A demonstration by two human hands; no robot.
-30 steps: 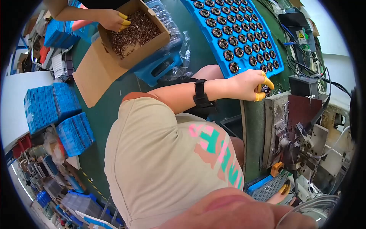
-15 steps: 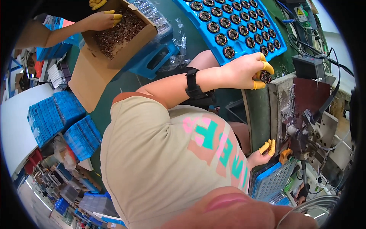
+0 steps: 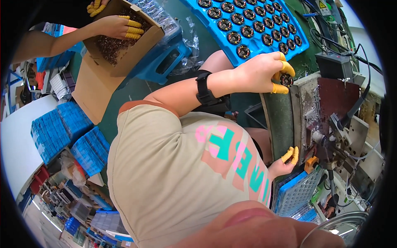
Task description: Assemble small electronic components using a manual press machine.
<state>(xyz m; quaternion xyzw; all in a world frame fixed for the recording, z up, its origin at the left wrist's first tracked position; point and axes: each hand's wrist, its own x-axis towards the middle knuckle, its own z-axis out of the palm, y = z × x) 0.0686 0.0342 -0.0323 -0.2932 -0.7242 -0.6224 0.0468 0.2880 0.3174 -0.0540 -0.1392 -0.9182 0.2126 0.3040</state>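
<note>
My left hand (image 3: 264,74), wearing yellow finger cots and a black wristband, pinches a small round black wound stator (image 3: 286,79). It holds the part just above the left end of the bench edge (image 3: 304,97). Beyond the hand lies a blue tray (image 3: 229,51) with rows of similar stators (image 3: 243,51) seated in it. My right hand (image 3: 285,161) rests low by the near bench edge, its yellow-capped fingers curled; what they hold, if anything, is hidden. An orange block (image 3: 311,164) is close to those fingers.
A co-worker's hand (image 3: 124,29) reaches into a cardboard box (image 3: 136,53) of small coppery pieces, beside a blue stool (image 3: 167,62). Machinery with cables (image 3: 351,118) stands at the right. Stacked blue trays (image 3: 62,128) are at the left; another tray (image 3: 297,192) stands below my right hand.
My left hand stays near the bench edge, turning the stator slightly. The co-worker's hand has moved down and right inside the box. My right hand is nearly still. The whole view has shifted slightly.
</note>
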